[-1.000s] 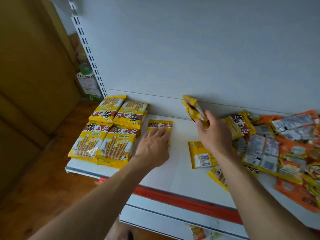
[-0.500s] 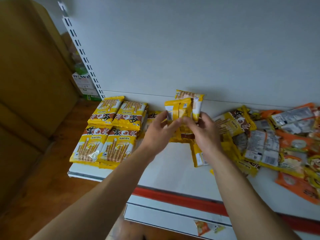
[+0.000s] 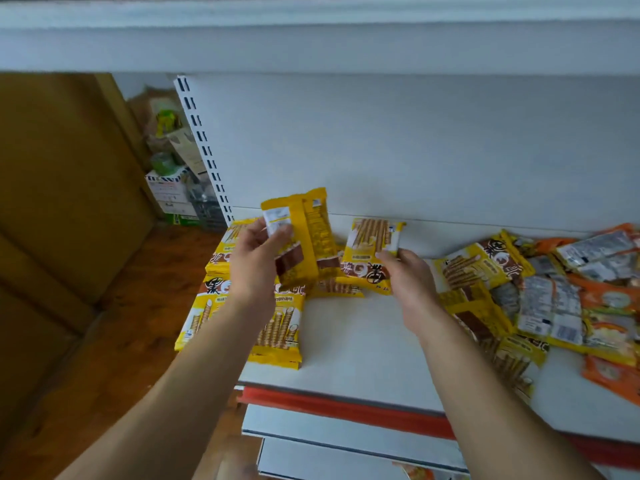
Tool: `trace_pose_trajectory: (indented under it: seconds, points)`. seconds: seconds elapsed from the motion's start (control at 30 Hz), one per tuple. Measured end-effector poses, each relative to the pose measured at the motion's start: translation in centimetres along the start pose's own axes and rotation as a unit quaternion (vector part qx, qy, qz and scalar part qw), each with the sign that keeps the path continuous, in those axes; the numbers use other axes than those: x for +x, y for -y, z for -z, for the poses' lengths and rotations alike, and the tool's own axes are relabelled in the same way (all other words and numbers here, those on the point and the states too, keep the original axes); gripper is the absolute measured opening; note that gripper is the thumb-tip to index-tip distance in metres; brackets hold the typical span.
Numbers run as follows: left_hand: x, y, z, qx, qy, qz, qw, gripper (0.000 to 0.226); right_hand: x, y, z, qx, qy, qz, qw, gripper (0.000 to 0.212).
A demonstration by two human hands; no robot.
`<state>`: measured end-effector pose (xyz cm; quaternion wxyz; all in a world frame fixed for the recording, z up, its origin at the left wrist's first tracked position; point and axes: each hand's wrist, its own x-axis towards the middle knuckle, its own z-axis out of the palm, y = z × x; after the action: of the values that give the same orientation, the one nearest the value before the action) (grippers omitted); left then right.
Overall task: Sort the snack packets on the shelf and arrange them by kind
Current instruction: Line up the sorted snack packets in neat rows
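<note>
A: What do you see from where you stand?

B: A white shelf [image 3: 363,341] with a red strip [image 3: 346,408] along its front edge. Tall brown cardboard [image 3: 62,188] stands off to the left.

A: And the snacks?

B: At the right end lies a jumbled pile [image 3: 561,306] — orange packets and yellow ones, several with their grey label sides up. At the left end the sorted yellow packets [image 3: 277,334] lie flat in overlapping rows, right at the shelf's corner.

A: The hands?

B: Both are raised over the shelf between the two groups. The left hand [image 3: 256,268] has its fingers and thumb curled on the label-side packet [image 3: 304,237]. It holds the packet upright above the sorted rows, back seam and white label facing us. The right hand [image 3: 408,282] pinches the front-side packet [image 3: 370,251] by its edge — printed face showing, lettering upside down, close to the back wall.

A: Do the two packets touch?

B: They're just beside each other, but I can't tell.
</note>
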<state>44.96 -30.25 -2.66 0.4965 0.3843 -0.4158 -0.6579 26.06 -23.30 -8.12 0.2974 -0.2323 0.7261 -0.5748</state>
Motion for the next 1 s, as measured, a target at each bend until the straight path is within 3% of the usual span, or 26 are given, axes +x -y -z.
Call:
trace_pose_trajectory:
  seconds: [0.27, 0.37, 0.47, 0.57, 0.73, 0.9, 1.0]
  points:
    - [0.1, -1.5, 2.8, 0.009, -0.006, 0.032, 0.999, 0.036, 1.4, -0.3, -3.3, -0.134, 0.016, -0.019, 0.991, 0.017]
    - [0.2, -1.3, 3.1, 0.021, -0.002, 0.036, 0.999, 0.030, 1.4, -0.5, -3.8, -0.225, 0.033, 0.000, 0.974, 0.024]
    - [0.3, -0.6, 3.0, 0.036, 0.006, 0.041, 0.998, 0.032, 1.3, -0.2, -3.4, -0.257, 0.022, 0.021, 0.966, 0.046]
    - [0.4, 0.4, 2.0, 0.038, 0.021, 0.048, 0.998, 0.028, 0.8, 0.3, -1.4, -0.280, -0.002, 0.052, 0.959, 0.044]
    - [-0.1, 2.7, -2.0, 0.040, 0.086, 0.064, 0.993, 0.016, -1.3, 0.1, 5.4, -0.442, -0.014, 0.145, 0.885, 0.045]
    - [-1.7, 5.3, -5.0, 0.103, 0.102, 0.088, 0.985, 0.025, -2.5, -0.3, 10.8, -0.610, 0.151, 0.051, 0.776, 0.074]
    - [-3.1, 7.1, -4.5, 0.231, 0.116, 0.068, 0.964, 0.036, -2.7, -1.5, 11.7, -0.613, 0.152, 0.067, 0.772, 0.078]
